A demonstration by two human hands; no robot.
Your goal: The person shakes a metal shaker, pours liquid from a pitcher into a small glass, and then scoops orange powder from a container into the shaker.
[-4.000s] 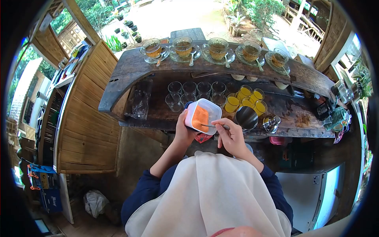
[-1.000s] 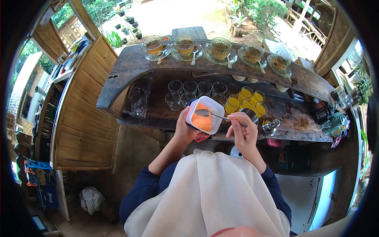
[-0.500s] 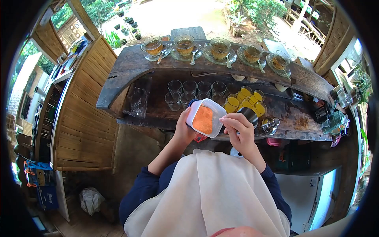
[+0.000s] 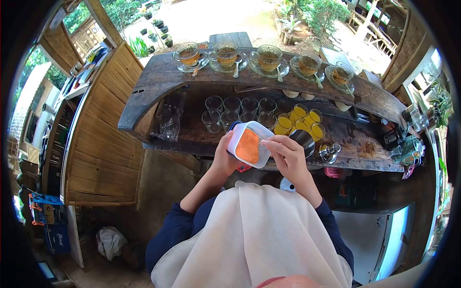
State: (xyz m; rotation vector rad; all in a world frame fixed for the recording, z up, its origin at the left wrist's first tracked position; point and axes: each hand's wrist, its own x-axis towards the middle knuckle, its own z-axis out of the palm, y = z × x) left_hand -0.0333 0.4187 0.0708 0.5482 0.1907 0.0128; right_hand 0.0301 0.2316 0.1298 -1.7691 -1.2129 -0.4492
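A white plastic container (image 4: pixel 263 132) with orange powder (image 4: pixel 248 146) in it is tilted in front of my chest. My left hand (image 4: pixel 224 154) holds it from the left side, with a dark blue edge beside the fingers. At the container's right rim, the fingers of my right hand (image 4: pixel 287 154) are pinched together; whatever they hold is too small to make out. Just beyond stand several empty clear glasses (image 4: pixel 231 105) and several glasses of yellow drink (image 4: pixel 283 126). A dark-topped metal vessel (image 4: pixel 302 140) is behind my right hand.
Along the raised wooden counter (image 4: pixel 165 72) stand several glass cups of amber drink (image 4: pixel 225 54) on saucers with spoons. A metal pot (image 4: pixel 329 152) and clear glassware (image 4: pixel 408 149) are at the right. Crumpled plastic (image 4: pixel 169 126) lies left. A white fridge (image 4: pixel 357 240) stands low right.
My right hand has shifted slightly left over the container's right rim. The container stays in my left hand in nearly the same place.
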